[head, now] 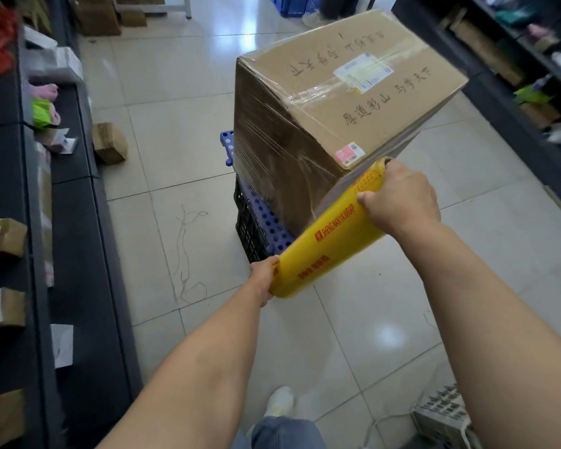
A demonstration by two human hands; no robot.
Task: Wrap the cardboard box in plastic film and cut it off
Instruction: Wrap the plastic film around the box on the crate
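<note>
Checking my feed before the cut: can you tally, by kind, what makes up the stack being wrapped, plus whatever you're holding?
Cardboard box: 1
Film roll: 1
Black crate: 1
Blue perforated platform: 1
Total: 4

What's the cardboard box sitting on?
The brown cardboard box rests on a blue perforated plastic board atop a black slatted plastic crate. The box covers most of both; the crate's inside is hidden.

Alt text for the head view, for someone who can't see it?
The left hand and right hand grip opposite ends of a yellow film roll, its film stretched onto a partly wrapped cardboard box. The box sits on a blue perforated panel over a black crate.
</note>
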